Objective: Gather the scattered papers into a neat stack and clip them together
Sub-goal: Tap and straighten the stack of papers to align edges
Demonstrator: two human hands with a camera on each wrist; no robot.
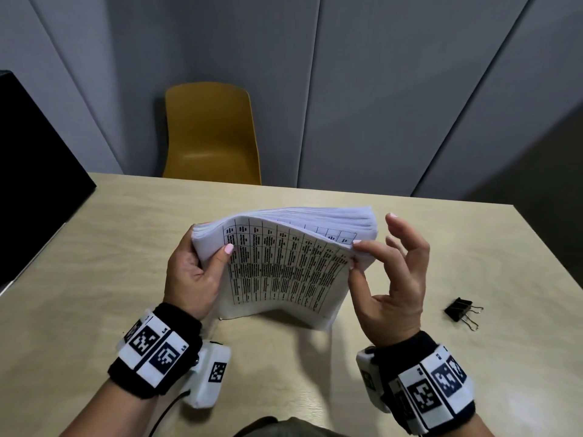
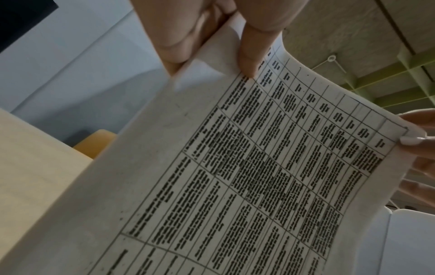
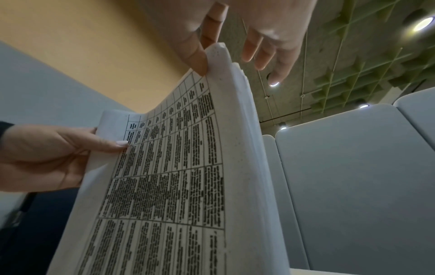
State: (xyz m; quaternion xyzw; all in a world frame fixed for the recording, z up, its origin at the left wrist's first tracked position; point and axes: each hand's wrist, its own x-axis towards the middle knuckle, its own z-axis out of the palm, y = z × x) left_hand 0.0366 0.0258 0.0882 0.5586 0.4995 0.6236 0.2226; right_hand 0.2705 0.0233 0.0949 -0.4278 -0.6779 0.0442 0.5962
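Observation:
A thick stack of white papers stands on its lower edge on the table, its front sheet printed with a dense table and bowed toward me. My left hand grips the stack's upper left corner, thumb on the front. My right hand pinches the upper right corner between thumb and forefinger, its other fingers spread free. A black binder clip lies on the table to the right of that hand, untouched. The left wrist view shows the papers under my left hand. In the right wrist view, my right hand holds the papers.
The light wood table spreads around the stack. A yellow chair stands behind its far edge, in front of grey wall panels. A black object sits at the table's left edge.

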